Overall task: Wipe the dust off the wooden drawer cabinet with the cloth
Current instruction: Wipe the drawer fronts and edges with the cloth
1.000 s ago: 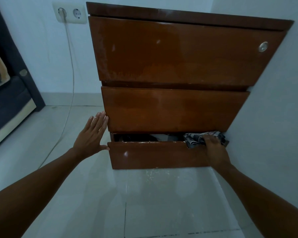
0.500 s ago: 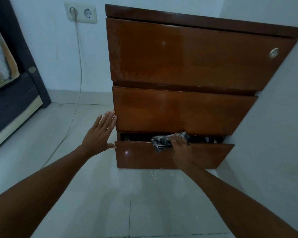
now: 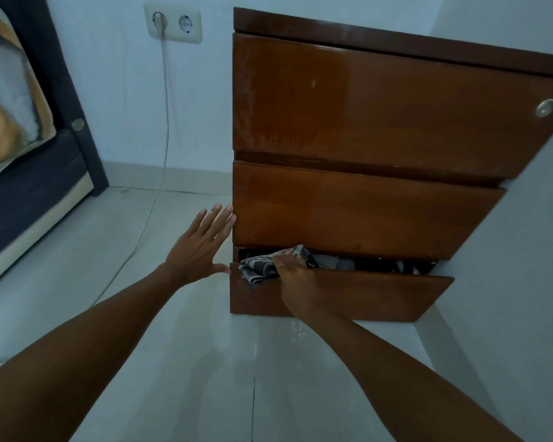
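The wooden drawer cabinet stands against the wall on the right, with three brown drawer fronts. Its bottom drawer is tilted open a little, and dark items show in the gap. My right hand grips a grey patterned cloth on the top edge of that drawer, near its left end. My left hand lies flat with straight fingers against the cabinet's left side, its thumb at the bottom drawer's corner.
A wall socket with a white cable hanging to the tiled floor sits left of the cabinet. A dark bed frame with bedding fills the far left. A white wall closes in on the right.
My right hand has slid the cloth leftward along the bottom drawer's top edge, from its right end to near its left end. The left hand stays on the cabinet's side.
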